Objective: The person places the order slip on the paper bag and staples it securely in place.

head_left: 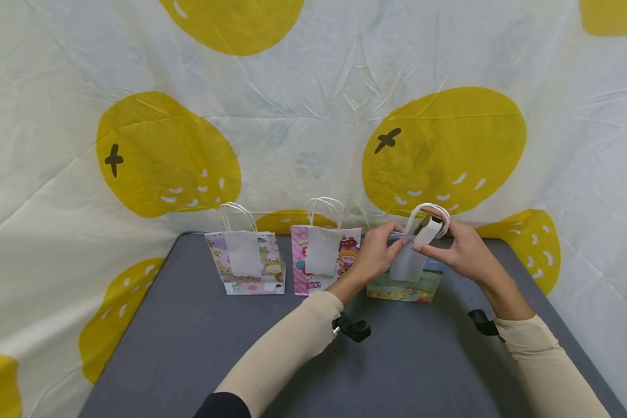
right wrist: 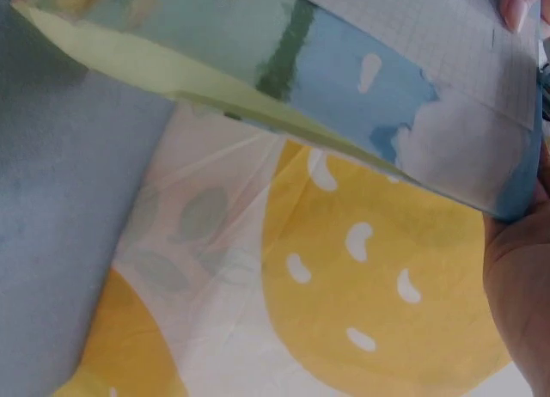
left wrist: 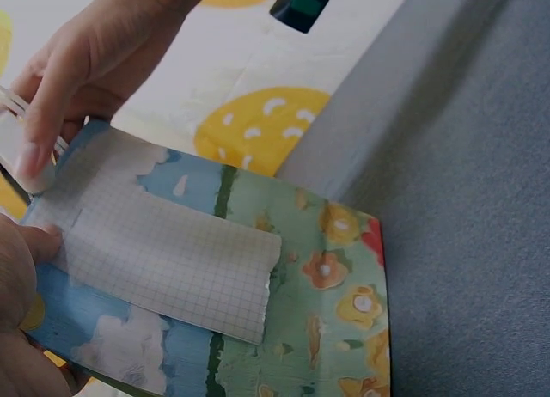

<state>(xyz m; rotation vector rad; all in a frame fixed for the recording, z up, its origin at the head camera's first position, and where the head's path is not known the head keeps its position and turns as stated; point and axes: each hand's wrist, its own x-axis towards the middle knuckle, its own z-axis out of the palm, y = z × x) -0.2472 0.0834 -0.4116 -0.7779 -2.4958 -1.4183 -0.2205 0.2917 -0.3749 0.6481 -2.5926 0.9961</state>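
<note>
A blue and green paper gift bag [head_left: 401,291] with painted flowers stands at the right, its white handles up. Against its front hangs a sheet of grid paper [left wrist: 185,259]. My left hand [head_left: 377,251] pinches the bag's top edge together with the paper's upper end. At the same edge, my right hand [head_left: 462,251] grips a small white stapler [head_left: 427,231] between thumb and fingers, beside the handles. The left wrist view shows the stapler's rounded white end under the right thumb, at the top of the paper. Whether its jaws press the paper is hidden.
Two more gift bags stand in a row to the left: a pink one [head_left: 299,255] and a pastel animal one [head_left: 216,255], each with white paper on its front. They share a grey table [head_left: 188,348]. Behind hangs a white cloth [head_left: 303,145] with yellow fruit.
</note>
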